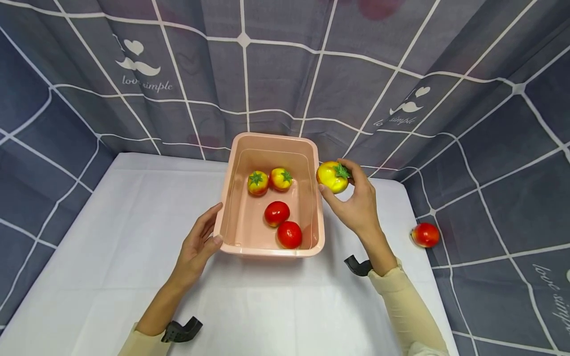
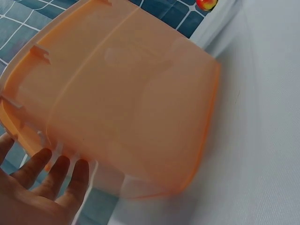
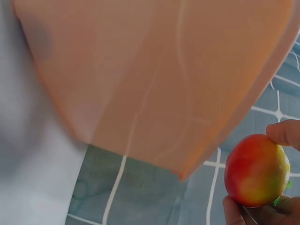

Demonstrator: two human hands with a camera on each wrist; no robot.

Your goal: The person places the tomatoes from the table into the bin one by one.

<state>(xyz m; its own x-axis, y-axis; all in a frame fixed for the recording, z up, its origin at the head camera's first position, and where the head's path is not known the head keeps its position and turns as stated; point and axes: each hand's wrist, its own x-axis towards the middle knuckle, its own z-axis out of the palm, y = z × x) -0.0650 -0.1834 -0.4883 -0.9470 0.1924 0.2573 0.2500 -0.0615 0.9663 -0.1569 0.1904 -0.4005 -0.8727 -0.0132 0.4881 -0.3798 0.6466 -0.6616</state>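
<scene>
In the head view, a pink plastic bin stands on a white-covered table. Inside lie two yellow-red tomatoes with green leafy tops and two plain red tomatoes. My left hand holds the bin's left rim near its front corner. The left wrist view shows the fingers against the rim from outside. My right hand pinches a yellow-red tomato between thumb and fingers, just beyond the bin's right rim. The right wrist view shows this tomato beside the bin wall.
Another red tomato lies at the table's right edge, against the grey checked curtain. This curtain hangs behind and on both sides of the white tabletop. Black wrist mounts sit on both forearms.
</scene>
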